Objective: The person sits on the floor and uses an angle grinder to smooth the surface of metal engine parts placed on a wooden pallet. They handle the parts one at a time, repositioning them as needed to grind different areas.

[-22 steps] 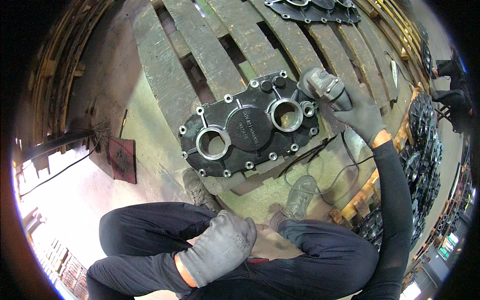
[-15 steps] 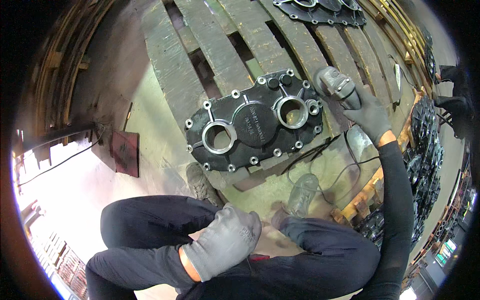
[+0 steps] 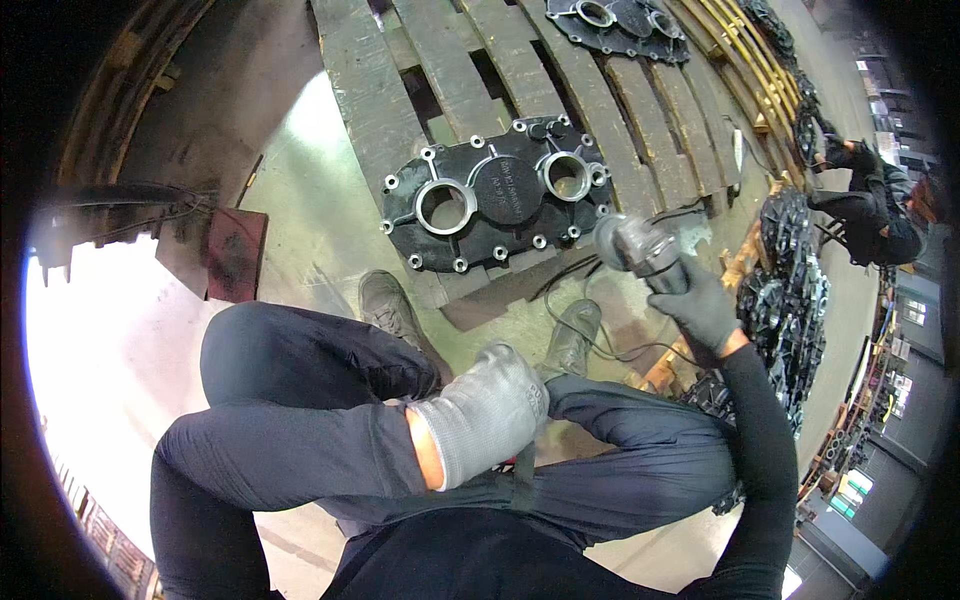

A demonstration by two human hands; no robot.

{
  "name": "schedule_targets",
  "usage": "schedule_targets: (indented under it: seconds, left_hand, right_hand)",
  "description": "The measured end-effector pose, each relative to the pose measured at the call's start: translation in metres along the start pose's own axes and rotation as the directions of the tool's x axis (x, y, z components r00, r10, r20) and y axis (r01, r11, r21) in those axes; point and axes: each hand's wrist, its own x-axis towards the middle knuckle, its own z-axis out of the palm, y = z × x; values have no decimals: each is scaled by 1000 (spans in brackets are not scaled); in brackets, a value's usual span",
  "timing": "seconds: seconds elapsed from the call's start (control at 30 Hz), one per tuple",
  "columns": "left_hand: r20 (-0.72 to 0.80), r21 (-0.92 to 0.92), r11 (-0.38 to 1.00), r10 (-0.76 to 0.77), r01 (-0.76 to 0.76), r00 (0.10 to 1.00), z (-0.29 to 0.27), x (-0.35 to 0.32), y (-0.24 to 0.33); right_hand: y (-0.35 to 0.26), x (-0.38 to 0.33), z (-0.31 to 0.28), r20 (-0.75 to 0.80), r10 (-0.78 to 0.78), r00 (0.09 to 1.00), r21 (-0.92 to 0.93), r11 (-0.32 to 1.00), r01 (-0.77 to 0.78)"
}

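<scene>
My right hand [image 3: 702,312], in a grey glove, is wrapped round the body of an angle grinder [image 3: 645,250], its round disc end pointing up and left. The grinder is apart from the black cast metal cover [image 3: 500,190], just off its right front corner. That cover lies flat on a wooden pallet, with two bright machined rings and several bolt bosses round its edge. In front of my body, between my knees, my left hand [image 3: 490,410] is gloved and closed. Its fingers curl out of sight, so what they hold, if anything, is hidden.
A second black cover [image 3: 620,28] lies farther back on the slatted pallet [image 3: 440,45]. Stacked black castings [image 3: 780,310] stand at the right. A cable [image 3: 610,350] runs near my shoe. Another person [image 3: 875,205] sits at the far right. A reddish plate [image 3: 236,255] is at left.
My right hand has brought the grinder back toward me, from beside the cover's right end to off its front corner. My left hand has shifted slightly right and up. The view has tilted.
</scene>
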Motion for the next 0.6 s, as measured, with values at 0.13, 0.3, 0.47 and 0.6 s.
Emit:
schedule_targets:
  seconds: [0.13, 0.3, 0.47, 0.6]
  left_hand:
    - [-30, 52, 999, 17, -15, 999, 0, 5, 6]
    - [8, 27, 999, -36, 35, 999, 7, 5, -1]
    - [-9, 17, 999, -40, 40, 999, 7, 10, 1]
    - [4, -15, 1000, -22, 22, 1000, 10, 14, 1]
  right_hand:
    - [55, -15, 28, -72, 60, 996, 50, 997, -56]
    - [54, -5, 35, -61, 117, 991, -16, 993, -118]
    - [43, -6, 51, -63, 125, 990, 82, 989, -120]
    - [30, -8, 71, -62, 110, 992, -36, 993, -112]
